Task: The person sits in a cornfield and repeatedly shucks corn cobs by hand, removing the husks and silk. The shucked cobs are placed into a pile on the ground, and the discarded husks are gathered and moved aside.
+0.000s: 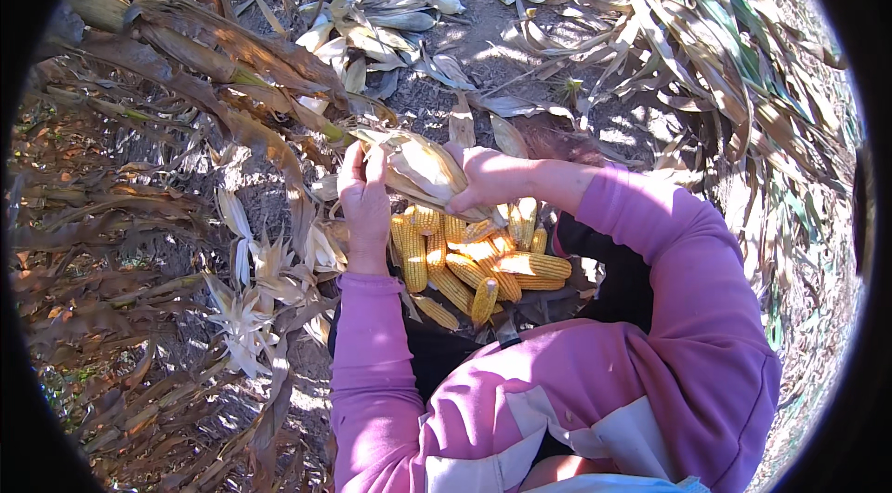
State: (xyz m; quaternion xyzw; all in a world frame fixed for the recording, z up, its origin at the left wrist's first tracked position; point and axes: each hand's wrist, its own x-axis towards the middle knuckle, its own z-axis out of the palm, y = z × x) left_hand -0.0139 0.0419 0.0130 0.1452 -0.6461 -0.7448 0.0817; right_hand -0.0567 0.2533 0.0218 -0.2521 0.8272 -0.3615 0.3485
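An ear of corn in its pale dry husk lies across between my two hands, above a pile of husked yellow corn cobs. My left hand pinches the husk at the left end, close to a corn stalk. Around the other end, my right hand is closed, thumb below. The husk covers the kernels of this ear. Whether it is still joined to the stalk, I cannot tell. The bare cobs lie heaped on the ground between my legs.
Dry standing corn stalks lean in from the left. Stripped husks lie at the left, and more loose husks are scattered on the soil ahead. Along the right runs a thick bank of cut stalks and leaves.
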